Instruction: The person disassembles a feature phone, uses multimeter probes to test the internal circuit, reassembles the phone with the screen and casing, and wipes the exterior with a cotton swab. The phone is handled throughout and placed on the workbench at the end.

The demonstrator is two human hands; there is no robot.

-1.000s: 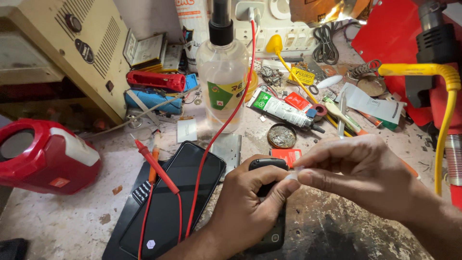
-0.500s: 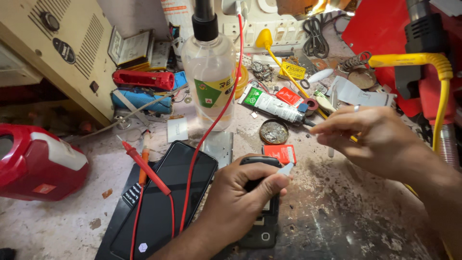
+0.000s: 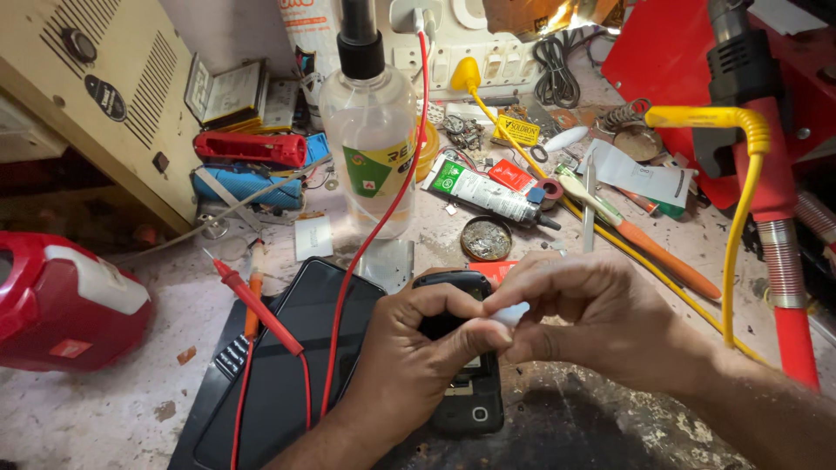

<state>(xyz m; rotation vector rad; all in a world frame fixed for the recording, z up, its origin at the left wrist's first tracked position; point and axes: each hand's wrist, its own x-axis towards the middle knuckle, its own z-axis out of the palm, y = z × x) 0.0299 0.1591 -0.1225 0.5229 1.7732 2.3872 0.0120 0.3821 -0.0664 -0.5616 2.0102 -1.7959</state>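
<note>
My left hand (image 3: 409, 357) grips a small black phone (image 3: 461, 392) held upright over the stained bench, thumb across its upper part. My right hand (image 3: 601, 322) meets it from the right and pinches a small white piece (image 3: 509, 313) against the phone's top, right at my left thumb tip. The phone's upper half is mostly hidden by my fingers.
A black flat device (image 3: 287, 374) with a red probe (image 3: 252, 300) and red wire lies to the left. Behind stand a clear bottle (image 3: 370, 130), a paste tube (image 3: 483, 191), a round tin (image 3: 486, 239) and an orange-handled brush (image 3: 644, 239). A yellow cable (image 3: 740, 200) hangs at right, a red casing (image 3: 61, 305) sits at left.
Half a second ago my right hand was off to the right, away from the phone. It has come back to the phone's top with the white piece. The left hand kept its hold.
</note>
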